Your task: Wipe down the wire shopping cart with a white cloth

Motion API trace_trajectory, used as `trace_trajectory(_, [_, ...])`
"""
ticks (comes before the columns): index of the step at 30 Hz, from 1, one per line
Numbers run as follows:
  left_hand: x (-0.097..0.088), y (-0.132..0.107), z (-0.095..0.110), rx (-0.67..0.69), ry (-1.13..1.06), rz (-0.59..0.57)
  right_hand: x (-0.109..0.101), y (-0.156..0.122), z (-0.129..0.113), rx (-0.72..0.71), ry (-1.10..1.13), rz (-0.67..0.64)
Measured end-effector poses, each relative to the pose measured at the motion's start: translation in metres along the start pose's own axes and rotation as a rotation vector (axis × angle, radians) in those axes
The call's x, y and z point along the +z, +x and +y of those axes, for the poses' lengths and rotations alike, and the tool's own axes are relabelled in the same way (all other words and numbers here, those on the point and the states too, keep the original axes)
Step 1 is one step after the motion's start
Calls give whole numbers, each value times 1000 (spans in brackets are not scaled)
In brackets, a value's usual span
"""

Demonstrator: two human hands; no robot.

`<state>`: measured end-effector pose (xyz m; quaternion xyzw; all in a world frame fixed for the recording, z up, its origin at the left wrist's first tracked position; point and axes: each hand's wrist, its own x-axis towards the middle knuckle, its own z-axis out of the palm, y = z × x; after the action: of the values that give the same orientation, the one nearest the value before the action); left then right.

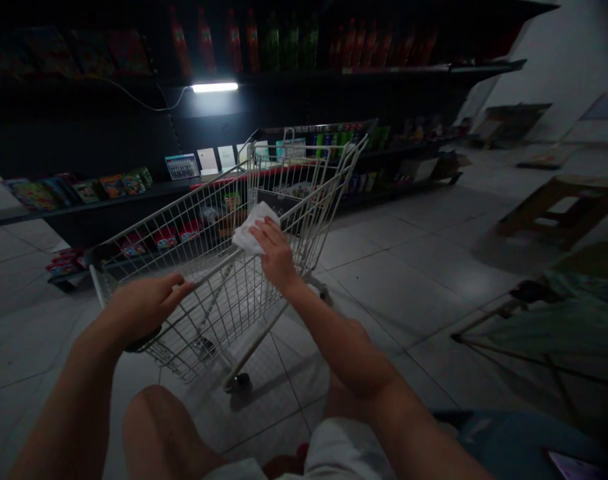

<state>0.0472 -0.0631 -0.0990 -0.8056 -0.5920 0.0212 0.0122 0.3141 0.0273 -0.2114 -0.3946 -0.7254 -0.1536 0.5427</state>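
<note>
A wire shopping cart (234,280) stands sideways in front of me on the tiled floor. My right hand (277,257) presses a crumpled white cloth (251,230) onto the top rail of its near side, about midway along. At the left end of that side, my left hand (144,303) is wrapped over the rim near a dark corner piece. The basket looks bare apart from a dark panel (279,203) towards its far right end.
Dark shelves (334,100) behind the cart hold bottles, cans and boxed goods under a lit tube lamp (215,87). To the right are a brown stool (559,207) and a folding chair (559,327). A caster (241,381) is close to my knees.
</note>
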Motion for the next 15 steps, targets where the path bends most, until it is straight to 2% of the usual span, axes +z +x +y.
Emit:
trace_trajectory(2, [-2, 12, 28, -11, 115, -13, 9, -12, -30, -115, 30, -28])
trace_trajectory(3, [-1, 17, 38, -19, 153, 7, 10, -15, -37, -168, 41, -50])
trace_trajectory(5, [5, 22, 49, -44, 204, 48, 7, -17, -31, -226, 56, -72])
trace_trajectory(7, [11, 23, 47, -57, 240, 81, 3, -14, -7, -183, 59, -26])
trace_trajectory(10, [16, 19, 35, -45, 269, 101, 8, -12, 26, 35, 45, 147])
trace_trajectory(12, [18, 17, 29, -46, 276, 108, 26, -26, 27, 134, 57, 203])
trace_trajectory(15, [19, 17, 26, -52, 278, 135, 62, -78, 0, 134, 107, 122])
